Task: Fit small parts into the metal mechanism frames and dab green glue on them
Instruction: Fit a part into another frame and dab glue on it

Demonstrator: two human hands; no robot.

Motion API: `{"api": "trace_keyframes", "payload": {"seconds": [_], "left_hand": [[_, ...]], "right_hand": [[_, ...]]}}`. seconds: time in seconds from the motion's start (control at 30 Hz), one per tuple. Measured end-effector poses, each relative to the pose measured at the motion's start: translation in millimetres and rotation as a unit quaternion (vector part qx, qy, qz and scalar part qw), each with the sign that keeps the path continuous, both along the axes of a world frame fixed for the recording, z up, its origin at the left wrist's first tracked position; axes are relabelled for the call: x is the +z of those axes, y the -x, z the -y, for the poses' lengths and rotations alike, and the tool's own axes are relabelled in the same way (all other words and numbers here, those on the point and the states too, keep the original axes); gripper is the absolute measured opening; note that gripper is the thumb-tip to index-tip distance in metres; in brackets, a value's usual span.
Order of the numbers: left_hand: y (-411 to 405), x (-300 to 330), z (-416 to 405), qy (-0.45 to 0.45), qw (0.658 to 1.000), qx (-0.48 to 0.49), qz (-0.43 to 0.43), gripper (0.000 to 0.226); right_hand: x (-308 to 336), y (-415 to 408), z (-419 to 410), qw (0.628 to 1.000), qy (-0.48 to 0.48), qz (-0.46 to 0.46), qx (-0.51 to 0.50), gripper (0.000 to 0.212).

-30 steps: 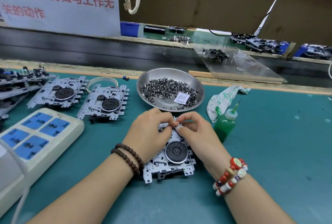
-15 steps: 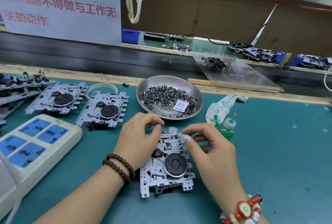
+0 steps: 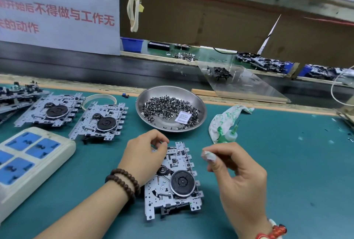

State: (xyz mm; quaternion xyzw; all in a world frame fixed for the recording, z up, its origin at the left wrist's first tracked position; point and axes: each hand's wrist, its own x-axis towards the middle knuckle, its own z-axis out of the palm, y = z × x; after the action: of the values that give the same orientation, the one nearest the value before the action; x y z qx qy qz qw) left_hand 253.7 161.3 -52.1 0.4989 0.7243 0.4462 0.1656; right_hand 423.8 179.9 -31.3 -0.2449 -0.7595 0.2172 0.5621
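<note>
A teal bench [image 3: 287, 162] is seen from above. At lower centre lies a metal mechanism frame [image 3: 172, 179] with a black flywheel, tilted slightly. The left hand [image 3: 143, 158] rests on the frame's upper left edge, fingers curled with thumb and forefinger drawn together; whether a part is pinched there cannot be told. The right hand [image 3: 235, 177] is held just right of the frame, clear of it, fingers loosely curled and holding nothing visible; a pale covering is worn on one fingertip.

Behind the frame, at centre, a steel dish [image 3: 199, 104] of small dark parts is set. Right of it, a green glue bottle [image 3: 229, 135] stands against a green-stained rag [image 3: 226, 118]. Two more frames [image 3: 99, 120] are laid out at middle left, beside a white power strip [image 3: 28, 162].

As a judgement, a tiny part could be dropped into the frame's openings or seated crookedly, since the fit is blocked from sight by the fingers. The bottle stands close to the right hand and could be knocked over on a reach; glue could be smeared onto the flywheel.

The bottle's base is hidden by the right hand. The stacked frames at far left are cut off.
</note>
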Motion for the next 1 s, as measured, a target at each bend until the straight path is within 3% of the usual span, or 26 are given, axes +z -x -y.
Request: {"api": "trace_keyframes", "payload": {"seconds": [0.37, 0.57, 0.67, 0.73, 0.93, 1.0], "left_hand": [[-14, 7, -22, 0.097, 0.994, -0.053, -0.017, 0.021], [-11, 8, -29, 0.134, 0.985, -0.106, 0.014, 0.018], [-7, 9, -28, 0.140, 0.981, -0.127, 0.046, 0.016], [-5, 9, -28, 0.145, 0.978, -0.134, 0.065, 0.017], [-2, 9, -27, 0.160, 0.973, -0.128, 0.103, 0.018], [-1, 10, -28, 0.163, 0.973, -0.125, 0.109, 0.018]], "right_hand": [[4, -29, -4, 0.998, -0.066, -0.021, -0.015, 0.017], [-3, -41, -13, 0.996, -0.082, -0.018, -0.037, 0.014], [-5, -53, -23, 0.996, -0.030, -0.047, -0.063, 0.009], [-5, -60, -32, 0.995, 0.023, -0.038, -0.087, 0.019], [-14, -60, -49, 0.958, 0.251, 0.124, -0.057, 0.073], [-15, -56, -54, 0.942, 0.265, 0.204, -0.042, 0.068]]}}
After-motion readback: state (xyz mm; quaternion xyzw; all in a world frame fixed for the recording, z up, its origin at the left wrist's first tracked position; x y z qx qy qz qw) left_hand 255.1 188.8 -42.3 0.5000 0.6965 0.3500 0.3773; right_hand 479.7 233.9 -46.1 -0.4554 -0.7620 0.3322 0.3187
